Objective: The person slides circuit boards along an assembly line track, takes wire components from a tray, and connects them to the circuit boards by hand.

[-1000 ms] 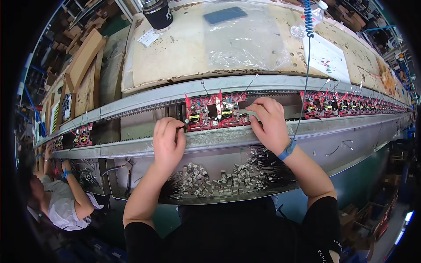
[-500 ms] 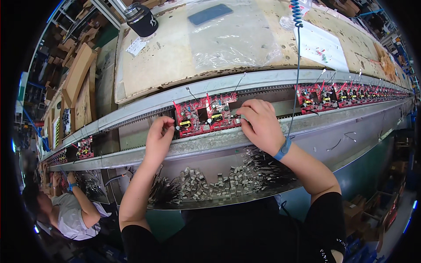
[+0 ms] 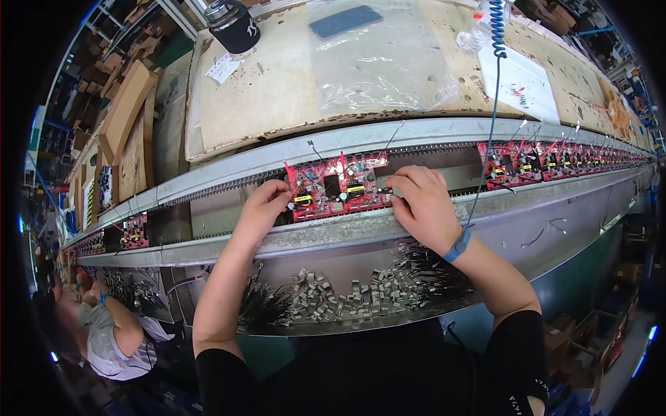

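A red circuit board pair (image 3: 316,173), with a dark rectangular opening, yellow-labelled parts and upright red and grey leads, rides between the conveyor rails in front of me. At its left edge is my left hand (image 3: 262,208), thumb and fingers drawn together beside a small part. My right hand (image 3: 424,211) rests at the right edge, its thumb and fingertips pinched near the board's corner. Whatever lies between the fingertips of either hand is too small or hidden to name. A blue band (image 3: 456,245) circles my right wrist.
Below the rail (image 3: 347,223), a tray holds small silvery metal parts (image 3: 354,299) and black-leaded parts (image 3: 266,305). More red boards (image 3: 541,161) line the conveyor at right. A coiled blue cord (image 3: 497,31) hangs down. Beyond stand a dark mug (image 3: 236,31) and a co-worker (image 3: 118,333) at left.
The view has shifted slightly, so the scene sits a little to the right. My left fingers have closed in on the board's left edge; my right hand stays at the other edge.
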Motion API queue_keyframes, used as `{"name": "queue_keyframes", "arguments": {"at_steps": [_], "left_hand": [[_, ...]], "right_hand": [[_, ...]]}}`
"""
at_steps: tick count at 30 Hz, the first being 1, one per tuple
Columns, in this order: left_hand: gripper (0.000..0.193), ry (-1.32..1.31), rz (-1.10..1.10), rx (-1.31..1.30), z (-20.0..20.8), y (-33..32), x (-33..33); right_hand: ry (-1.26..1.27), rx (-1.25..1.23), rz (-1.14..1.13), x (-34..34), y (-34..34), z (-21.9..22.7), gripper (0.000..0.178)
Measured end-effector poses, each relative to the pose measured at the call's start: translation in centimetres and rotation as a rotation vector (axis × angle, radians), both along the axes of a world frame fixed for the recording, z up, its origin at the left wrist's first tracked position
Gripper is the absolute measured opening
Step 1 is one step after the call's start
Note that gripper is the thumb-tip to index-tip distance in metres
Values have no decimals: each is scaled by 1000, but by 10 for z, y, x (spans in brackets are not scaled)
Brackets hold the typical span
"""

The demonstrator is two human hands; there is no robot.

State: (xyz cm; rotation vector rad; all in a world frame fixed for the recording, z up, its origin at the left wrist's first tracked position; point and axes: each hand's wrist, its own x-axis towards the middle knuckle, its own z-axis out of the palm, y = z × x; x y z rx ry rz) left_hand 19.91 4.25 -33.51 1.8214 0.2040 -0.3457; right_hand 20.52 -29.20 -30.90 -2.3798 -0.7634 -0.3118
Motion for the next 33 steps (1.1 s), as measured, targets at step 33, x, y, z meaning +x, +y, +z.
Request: {"name": "queue_keyframes", "arguments": {"at_steps": [33], "left_hand": [[4, 20, -44, -160, -2, 0, 0]], "right_hand": [[120, -58, 45, 4, 1, 7, 27]]}}
